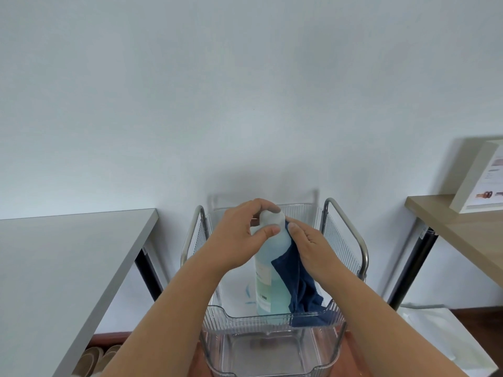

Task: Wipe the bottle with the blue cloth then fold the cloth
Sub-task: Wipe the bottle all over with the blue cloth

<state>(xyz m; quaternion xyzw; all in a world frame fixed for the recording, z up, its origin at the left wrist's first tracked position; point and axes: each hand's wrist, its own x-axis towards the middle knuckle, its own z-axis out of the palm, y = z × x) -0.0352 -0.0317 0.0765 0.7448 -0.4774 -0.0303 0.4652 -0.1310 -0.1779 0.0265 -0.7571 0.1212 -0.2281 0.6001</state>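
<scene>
— Two hands on it, then? Which holds what?

— Yes. My left hand (239, 238) has its grip curled round the white cap and neck of the tall translucent plastic bottle of pale blue liquid (268, 270), thumb in front, fingers over the top. My right hand (310, 248) pinches the dark blue terry cloth (296, 284) against the bottle's right shoulder, thumb up near the cap; the other fingers are hidden behind the cloth, so I cannot say how far they wrap.

— Where does the bottle stand?

— Upright, long axis vertical, base down inside the clear ribbed plastic bin (272, 322) that sits on the steel-framed trolley (351, 227). The cloth hangs from my right hand down the bottle's right flank, its tail spilling over the bin's near rim.

— So what does the next stroke turn on?

— I judge the wiping is under way and folding not yet begun. The bottle's unwiped length lies straight below my right hand, so the stroke should run down along the axis while my left steadies the top. Both forearms come in from below, converging at the cap, wrists bent slightly inward.

— Around you?

— Grey worktop (68, 254) to my left, wooden worktop (457, 227) to my right carrying a white framed card (484, 180).
</scene>
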